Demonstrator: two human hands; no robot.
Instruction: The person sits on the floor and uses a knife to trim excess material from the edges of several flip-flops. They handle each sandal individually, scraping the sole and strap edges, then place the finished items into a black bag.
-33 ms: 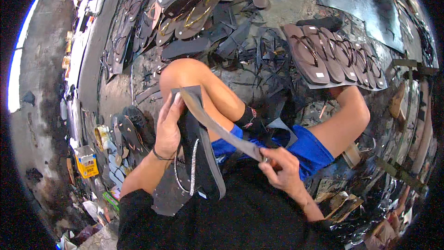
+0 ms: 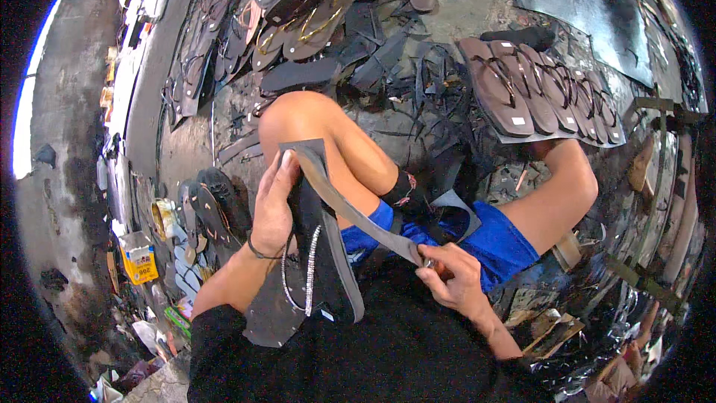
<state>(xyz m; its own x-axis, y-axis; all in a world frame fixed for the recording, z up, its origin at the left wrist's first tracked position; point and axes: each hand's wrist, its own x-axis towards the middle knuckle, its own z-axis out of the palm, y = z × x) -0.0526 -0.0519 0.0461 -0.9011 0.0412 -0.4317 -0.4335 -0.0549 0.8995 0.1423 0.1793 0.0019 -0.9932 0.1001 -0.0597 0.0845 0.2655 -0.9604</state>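
My left hand (image 2: 272,216) grips a dark flip-flop (image 2: 344,283) against my raised leg, thumb near its upper end. A silver beaded strap (image 2: 312,269) shows on it. From that upper end a long, bendy grey strip (image 2: 350,213) curves down to my right hand (image 2: 451,276), whose fingers are closed on its lower end. A small shiny bit shows between those fingers; its kind I cannot make out. Whether the strip is still joined to the sole I cannot tell.
Brown flip-flops (image 2: 496,89) lie in a row on a sheet at the right. More sandals (image 2: 313,30) are heaped at the far left. Black rubber scraps (image 2: 432,78) litter the floor between. A yellow box (image 2: 139,257) stands at the left; a dark sheet (image 2: 582,15) lies at the back right.
The grey strip now sags in a deeper curve, its middle slightly lower. My right hand has shifted slightly; my left hand and the flip-flop hardly move.
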